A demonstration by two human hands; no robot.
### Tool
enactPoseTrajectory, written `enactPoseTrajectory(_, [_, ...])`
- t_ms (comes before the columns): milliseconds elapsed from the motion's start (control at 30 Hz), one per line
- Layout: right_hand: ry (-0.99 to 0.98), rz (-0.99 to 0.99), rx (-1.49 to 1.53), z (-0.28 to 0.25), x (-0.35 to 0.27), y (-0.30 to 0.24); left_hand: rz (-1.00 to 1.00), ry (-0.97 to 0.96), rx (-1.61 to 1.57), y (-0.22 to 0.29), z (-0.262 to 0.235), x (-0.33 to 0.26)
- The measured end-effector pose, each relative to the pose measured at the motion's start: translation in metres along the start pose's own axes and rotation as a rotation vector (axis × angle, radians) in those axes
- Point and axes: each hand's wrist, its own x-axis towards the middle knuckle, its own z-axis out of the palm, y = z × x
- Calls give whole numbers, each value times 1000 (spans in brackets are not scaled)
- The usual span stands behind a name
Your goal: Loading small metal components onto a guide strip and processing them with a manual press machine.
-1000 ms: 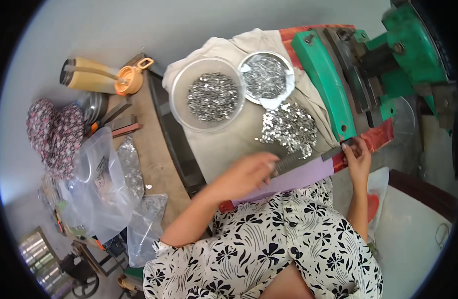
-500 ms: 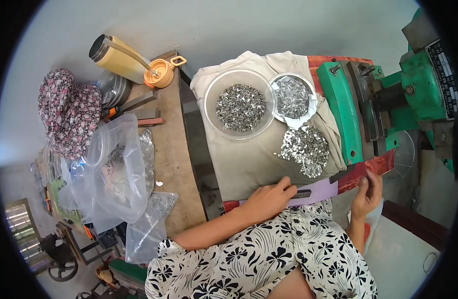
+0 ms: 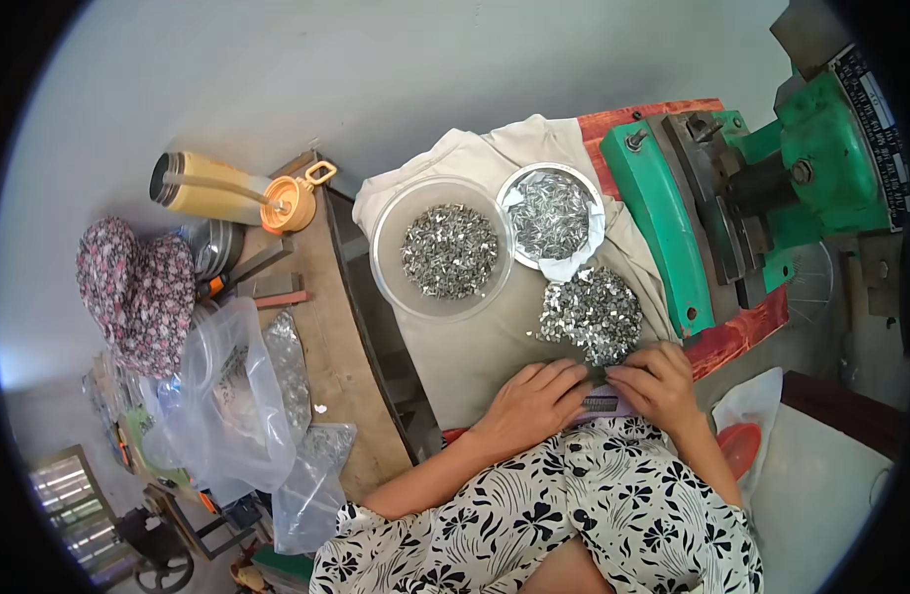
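Resting side by side, left hand [image 3: 534,399] and right hand [image 3: 656,381] sit palms down at the near edge of the beige cloth [image 3: 475,346], fingertips close together over a small dark strip [image 3: 600,403]; can't tell if either actually grips it. Loose pile of small metal pieces [image 3: 592,314] lies on the cloth just beyond the fingertips. 2 bowls of the same pieces sit further back on the cloth: clear bowl [image 3: 445,249] and steel bowl [image 3: 551,213]. Green press machine [image 3: 732,188] stands right of the cloth.
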Motion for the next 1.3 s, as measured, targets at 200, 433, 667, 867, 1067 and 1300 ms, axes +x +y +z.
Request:
enactPoseTrajectory(200, [-52,2,3,15,10,12,14,-120,160,-17,-2,23])
enactPoseTrajectory(433, [-50,17,54,24,24,16,-4,-139,193,-19,-7,23])
enactPoseTrajectory(667, [-90,-71,121,8,16,26,-70,-9,170,-19,-3,23])
enactPoseTrajectory(867, [-106,-50,25,15,31,23,-111,-92,148,-24,-4,29])
enactPoseTrajectory(1067, [23,39,27,-8,22,20,-150,0,135,-28,-13,22])
enactPoseTrajectory(1300, [-161,-1,-143,-20,-20,17,-165,32,103,-21,-16,0])
